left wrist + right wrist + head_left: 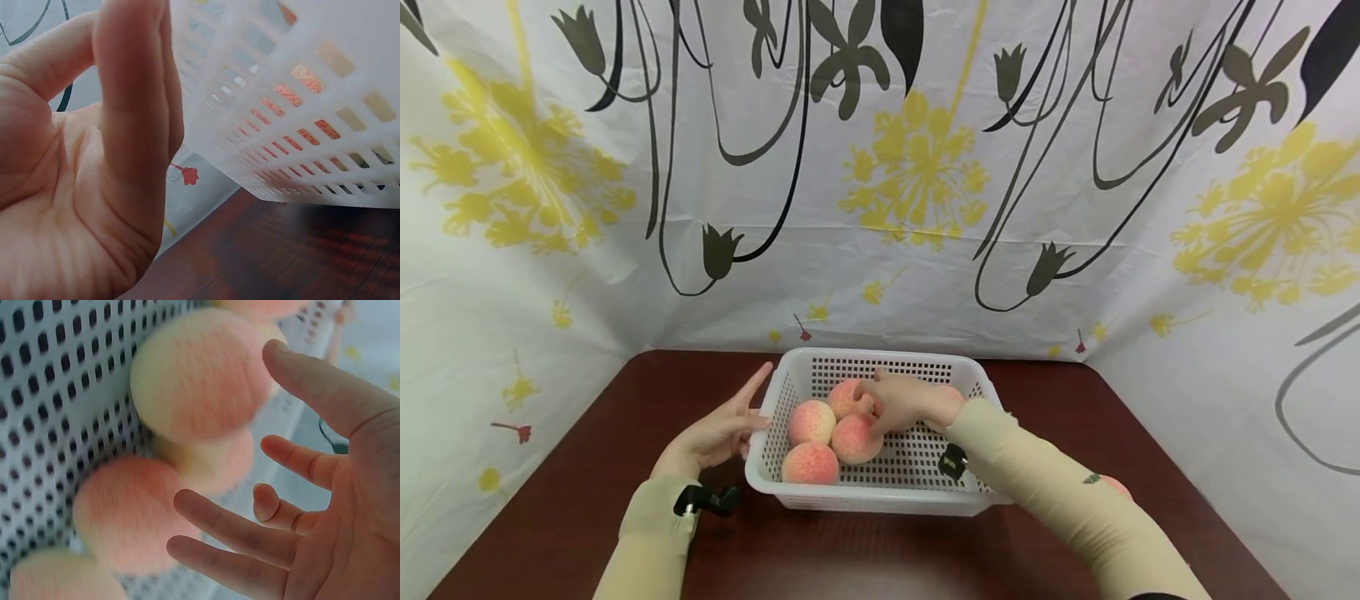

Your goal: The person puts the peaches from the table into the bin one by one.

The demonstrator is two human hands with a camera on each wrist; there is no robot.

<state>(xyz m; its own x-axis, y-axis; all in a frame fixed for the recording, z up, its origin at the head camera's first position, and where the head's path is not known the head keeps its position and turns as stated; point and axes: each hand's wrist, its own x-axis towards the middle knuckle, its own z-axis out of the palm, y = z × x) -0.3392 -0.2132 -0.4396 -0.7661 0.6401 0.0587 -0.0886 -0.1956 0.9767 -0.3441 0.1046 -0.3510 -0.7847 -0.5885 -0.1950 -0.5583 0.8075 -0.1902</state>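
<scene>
A white perforated plastic basket (pixel 880 498) stands on the table with several pink-and-yellow peaches in it. Four of them, or nearly so, cluster at its left side, among them a front peach (pixel 810 464) and an inner peach (pixel 857 438). My left hand (pixel 718 433) is beside the basket's left rim, fingers extended along the wall. Over the basket reaches my right hand (pixel 898 400), its fingers spread. In the right wrist view its thumb and fingertips are right at the peaches, one peach (pixel 200 378) near the thumb and another peach (pixel 134 515) by the lower fingers.
The dark reddish-brown table (pixel 550 483) extends around the basket. Another peach (pixel 1117 486) lies to the right, mostly hidden behind the right forearm. A patterned white cloth (pixel 880 292) hangs behind and at both sides of the table.
</scene>
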